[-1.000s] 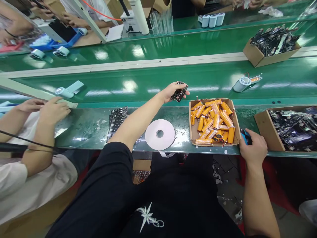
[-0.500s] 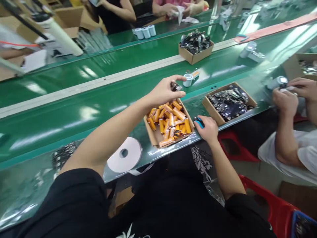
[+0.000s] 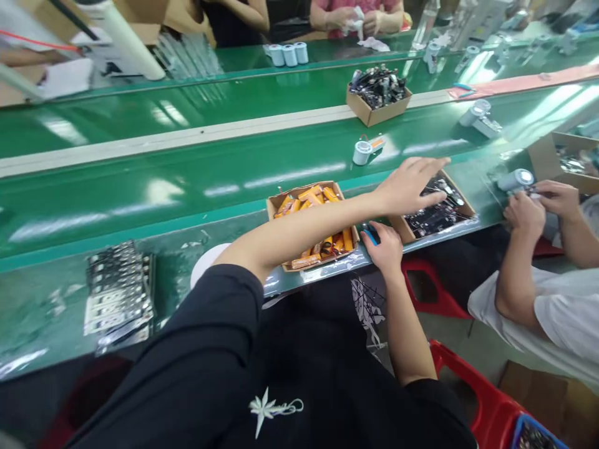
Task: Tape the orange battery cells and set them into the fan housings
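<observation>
My left hand [image 3: 414,186] reaches rightward, fingers stretched and spread, above a cardboard box of dark circuit boards [image 3: 440,209]. Nothing shows in its fingers, though its underside is hidden. The left forearm crosses over a cardboard box [image 3: 276,204] piled with orange-wrapped cylindrical batteries [image 3: 312,194], hiding part of them. At the bench's near edge, between the two boxes, my right hand [image 3: 386,246] is closed around a small blue-and-black tool [image 3: 371,236]. The fingers cover most of it, so its exact kind is unclear.
A pale blue cylindrical unit [image 3: 362,153] stands on the green belt [image 3: 281,153]. Farther back sits another box of boards [image 3: 380,96]. Stacked board panels [image 3: 119,287] lie at left; a white roll [image 3: 206,262] is partly behind my arm. A co-worker's hands [image 3: 538,202] work at right.
My left hand has moved right, from above the battery box to above the circuit-board box; the dark piece seen in it earlier no longer shows. My right hand keeps the tool. The view has shifted.
</observation>
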Action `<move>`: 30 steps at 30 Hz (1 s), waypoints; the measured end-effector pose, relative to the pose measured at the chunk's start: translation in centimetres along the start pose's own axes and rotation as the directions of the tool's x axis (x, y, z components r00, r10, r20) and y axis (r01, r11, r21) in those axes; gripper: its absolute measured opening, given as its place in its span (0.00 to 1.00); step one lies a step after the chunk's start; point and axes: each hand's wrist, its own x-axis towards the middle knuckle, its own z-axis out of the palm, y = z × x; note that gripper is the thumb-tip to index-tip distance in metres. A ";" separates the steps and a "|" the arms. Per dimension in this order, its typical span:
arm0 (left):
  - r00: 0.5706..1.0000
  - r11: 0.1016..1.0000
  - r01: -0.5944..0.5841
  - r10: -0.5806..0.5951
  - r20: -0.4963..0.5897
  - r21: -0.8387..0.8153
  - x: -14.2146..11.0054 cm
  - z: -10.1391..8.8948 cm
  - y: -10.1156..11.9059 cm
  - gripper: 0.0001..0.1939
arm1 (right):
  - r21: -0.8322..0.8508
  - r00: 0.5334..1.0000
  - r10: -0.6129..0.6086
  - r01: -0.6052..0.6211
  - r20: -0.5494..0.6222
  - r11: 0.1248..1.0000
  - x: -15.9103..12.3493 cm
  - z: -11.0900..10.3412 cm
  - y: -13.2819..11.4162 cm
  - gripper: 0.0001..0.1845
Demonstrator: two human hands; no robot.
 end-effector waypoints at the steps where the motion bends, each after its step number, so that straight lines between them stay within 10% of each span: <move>1: 1.000 1.000 0.008 -0.009 -0.025 -0.011 -3.4 -1.5 0.2 0.33 | -0.002 1.000 -0.021 0.021 -0.003 1.000 0.1 0.0 0.1 0.19; 6: 0.922 0.930 0.353 -0.327 -0.206 0.104 -25.1 -11.0 0.0 0.25 | -0.016 0.981 -0.176 0.175 -0.085 0.984 0.1 0.6 1.5 0.24; 11: 0.326 0.324 0.938 -0.700 -0.635 0.124 -47.3 -17.5 0.9 0.25 | -0.108 0.968 -0.156 0.137 -0.195 0.985 1.2 3.5 4.5 0.29; 14: 0.208 0.174 0.978 -0.768 -0.606 0.115 -55.9 -18.3 2.9 0.32 | -0.132 0.961 -0.145 0.116 -0.235 0.984 1.6 4.6 5.4 0.29; 17: 0.171 0.141 0.985 -0.806 -0.567 0.097 -59.5 -17.5 4.2 0.39 | -0.152 0.944 -0.183 0.145 -0.275 0.978 1.8 4.8 5.6 0.28; 23: -0.047 -0.038 0.999 -0.827 -0.560 -0.027 -59.3 -16.8 2.6 0.52 | -0.118 0.936 -0.180 0.151 -0.303 0.981 1.9 4.0 5.7 0.33; 30: -0.021 0.016 0.999 -0.719 -0.694 -0.047 -58.4 -17.3 3.6 0.47 | -0.131 0.973 -0.093 0.066 -0.213 0.989 3.1 3.6 5.3 0.29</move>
